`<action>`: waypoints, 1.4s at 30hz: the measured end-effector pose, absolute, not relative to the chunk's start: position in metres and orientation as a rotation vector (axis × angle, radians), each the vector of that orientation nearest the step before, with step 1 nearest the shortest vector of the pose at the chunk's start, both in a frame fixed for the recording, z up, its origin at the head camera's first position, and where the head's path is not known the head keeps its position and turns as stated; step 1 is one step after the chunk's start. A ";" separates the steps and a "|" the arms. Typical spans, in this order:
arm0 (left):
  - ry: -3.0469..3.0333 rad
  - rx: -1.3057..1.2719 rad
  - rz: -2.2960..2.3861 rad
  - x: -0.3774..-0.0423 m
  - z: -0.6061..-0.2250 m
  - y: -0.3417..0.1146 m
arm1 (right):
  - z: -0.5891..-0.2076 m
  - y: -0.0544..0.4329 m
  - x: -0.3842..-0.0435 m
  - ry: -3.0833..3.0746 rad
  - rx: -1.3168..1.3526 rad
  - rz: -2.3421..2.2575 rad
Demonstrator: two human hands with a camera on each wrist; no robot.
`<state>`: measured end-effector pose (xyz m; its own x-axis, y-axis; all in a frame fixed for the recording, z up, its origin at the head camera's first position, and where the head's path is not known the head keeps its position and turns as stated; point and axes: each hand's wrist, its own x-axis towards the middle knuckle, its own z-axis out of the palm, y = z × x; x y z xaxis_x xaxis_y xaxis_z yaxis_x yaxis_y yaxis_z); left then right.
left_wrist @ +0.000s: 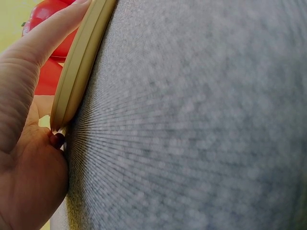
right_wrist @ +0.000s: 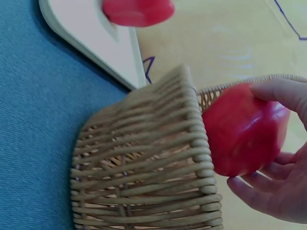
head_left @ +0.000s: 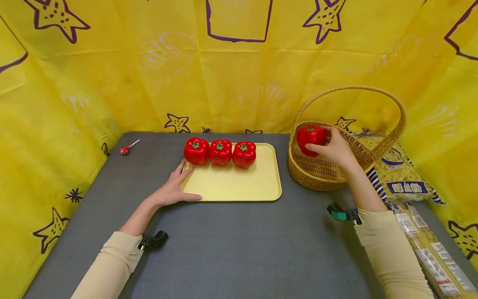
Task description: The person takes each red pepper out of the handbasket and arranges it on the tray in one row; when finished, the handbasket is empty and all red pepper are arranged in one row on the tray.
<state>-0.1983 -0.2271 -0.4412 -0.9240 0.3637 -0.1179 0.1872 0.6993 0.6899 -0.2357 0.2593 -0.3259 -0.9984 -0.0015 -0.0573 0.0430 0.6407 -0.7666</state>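
Three red bell peppers stand in a row along the back left of a pale yellow tray point(head_left: 257, 185): a left one point(head_left: 196, 151), a middle one point(head_left: 220, 152) and a right one point(head_left: 244, 154). My left hand point(head_left: 175, 187) rests at the tray's left end, thumb on the front rim and fingers spread along the side. In the left wrist view the thumb lies against the tray's edge point(left_wrist: 79, 67). My right hand point(head_left: 337, 147) grips another red bell pepper point(head_left: 310, 139) between thumb and fingers, at the mouth of a wicker basket point(head_left: 313, 180). The right wrist view shows this pepper point(right_wrist: 244, 132) beside the woven rim.
The basket's tall handle point(head_left: 351, 88) arches over its opening. Right of it lie a yellow printed food bag point(head_left: 401, 174) and a long clear-wrapped package point(head_left: 433, 253). A red lollipop point(head_left: 125, 150) lies at the back left of the grey table point(head_left: 239, 249). A yellow patterned cloth point(head_left: 224, 83) hangs behind.
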 end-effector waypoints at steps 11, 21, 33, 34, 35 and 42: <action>2.663 0.437 1.045 -0.198 -0.440 -0.226 | -0.335 0.245 -0.218 2.913 -0.016 -1.360; 2.665 0.443 1.045 -0.198 -0.440 -0.226 | -0.340 0.225 -0.206 2.936 -0.018 -1.492; 2.675 0.437 1.045 -0.199 -0.441 -0.227 | -0.349 0.196 -0.202 2.909 -0.101 -1.785; 2.674 0.436 1.046 -0.199 -0.441 -0.227 | -0.350 0.193 -0.202 2.908 -0.112 -1.801; 2.674 0.434 1.044 -0.199 -0.441 -0.227 | -0.350 0.190 -0.202 2.903 -0.125 -1.818; 2.673 0.444 1.056 -0.198 -0.440 -0.226 | -0.356 0.172 -0.201 2.866 -0.148 -1.875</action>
